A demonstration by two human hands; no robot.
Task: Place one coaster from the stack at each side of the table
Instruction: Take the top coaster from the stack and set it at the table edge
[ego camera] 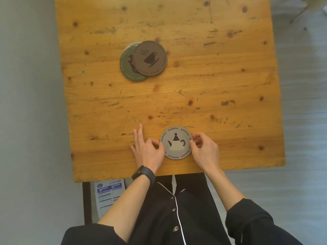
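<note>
A grey round coaster with a teapot picture (176,142) lies flat on the wooden table (221,71) near its front edge. My left hand (148,149) touches the coaster's left rim with thumb and forefinger, its other fingers spread on the wood. My right hand (203,149) pinches the coaster's right rim. Farther back and to the left sits a loose stack of coasters (144,60): a brown one with a steaming cup (150,58) on top, a green one (126,68) under it, and a pale one peeking out behind.
The table is narrow, with grey floor on both sides. A printed leaflet (109,191) lies below the table's front left corner beside a dark table leg (87,202). A chair leg (299,14) shows at the top right.
</note>
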